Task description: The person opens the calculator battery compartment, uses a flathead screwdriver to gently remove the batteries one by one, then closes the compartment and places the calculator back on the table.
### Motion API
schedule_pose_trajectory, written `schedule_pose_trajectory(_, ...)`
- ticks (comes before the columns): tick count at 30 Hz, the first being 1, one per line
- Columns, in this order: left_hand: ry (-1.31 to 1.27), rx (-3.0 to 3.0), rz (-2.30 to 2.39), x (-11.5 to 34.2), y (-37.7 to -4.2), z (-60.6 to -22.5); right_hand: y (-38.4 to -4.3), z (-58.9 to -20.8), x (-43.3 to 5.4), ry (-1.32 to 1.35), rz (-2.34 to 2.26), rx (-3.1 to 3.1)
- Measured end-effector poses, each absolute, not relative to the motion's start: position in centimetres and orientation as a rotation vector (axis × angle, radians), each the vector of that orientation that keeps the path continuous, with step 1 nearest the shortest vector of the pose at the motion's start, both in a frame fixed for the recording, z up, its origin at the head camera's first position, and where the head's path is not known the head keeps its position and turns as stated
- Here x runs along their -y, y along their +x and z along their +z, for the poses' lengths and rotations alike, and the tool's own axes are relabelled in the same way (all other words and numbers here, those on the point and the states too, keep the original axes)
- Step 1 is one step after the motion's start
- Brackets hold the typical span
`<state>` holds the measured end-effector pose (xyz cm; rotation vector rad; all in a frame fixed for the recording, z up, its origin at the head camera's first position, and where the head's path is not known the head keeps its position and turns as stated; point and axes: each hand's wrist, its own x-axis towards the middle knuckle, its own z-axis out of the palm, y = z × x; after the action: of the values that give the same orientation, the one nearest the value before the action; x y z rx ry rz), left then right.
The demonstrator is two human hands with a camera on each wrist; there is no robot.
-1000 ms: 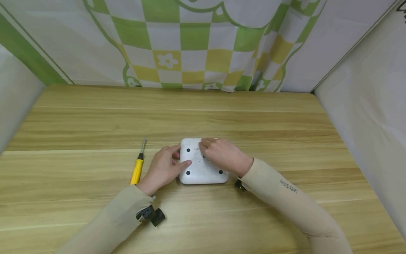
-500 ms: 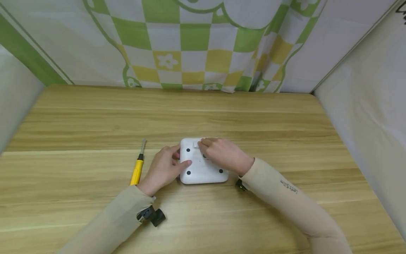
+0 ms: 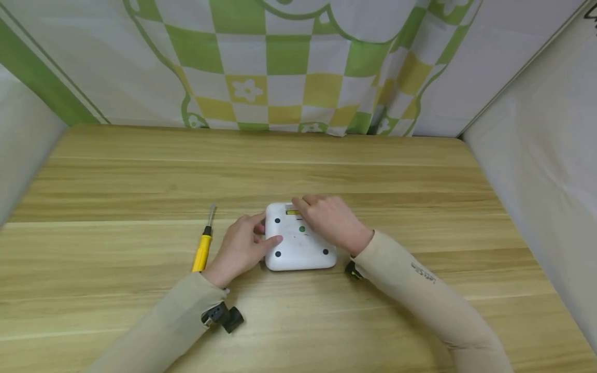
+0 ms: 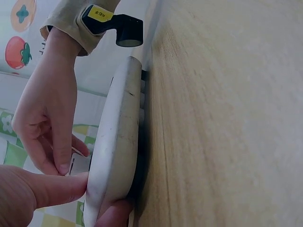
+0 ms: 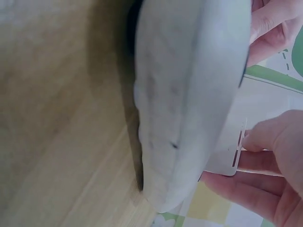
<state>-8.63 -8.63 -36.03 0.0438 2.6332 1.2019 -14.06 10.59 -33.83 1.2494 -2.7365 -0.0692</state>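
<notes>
White and round-cornered, the device (image 3: 298,251) lies on the tabletop (image 3: 298,321), side scuffed, with black dots (image 3: 278,254), a green dot (image 3: 301,229) and a yellow strip (image 3: 292,212) on top. Our left hand (image 3: 242,246) grips its left edge; our right hand (image 3: 330,220) pinches a thin white cover (image 5: 222,160). Near our left wrist lies a yellow screwdriver (image 3: 202,250).

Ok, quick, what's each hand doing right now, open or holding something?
Left hand: holding the edge of the white, rounded-square plastic device.
Right hand: pinching a thin, flat white panel with dark slots.
</notes>
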Motion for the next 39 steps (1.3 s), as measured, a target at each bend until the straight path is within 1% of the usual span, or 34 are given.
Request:
schedule_pose_trajectory(8,0.043,-2.625,1.195,8.6,-8.7,-35.9,-13.8,-33.8,-10.7,1.132,0.194,2.944)
schedule_pose_trajectory(15,0.049,-2.634,1.188,8.6,-8.7,-35.8,-13.9,-34.0,-10.9,1.133,0.333,2.943)
schedule_pose_trajectory(20,0.043,-2.628,1.192,8.6,-8.7,-35.8,-13.8,-33.8,-10.9,1.119,0.335,2.960)
schedule_pose_trajectory(28,0.036,-2.612,1.198,8.6,-8.7,-35.8,-13.6,-33.9,-11.3,1.050,0.203,2.879)
schedule_pose_trajectory(39,0.041,-2.616,1.206,8.6,-8.6,-35.8,-13.2,-33.8,-12.4,1.040,0.210,2.800)
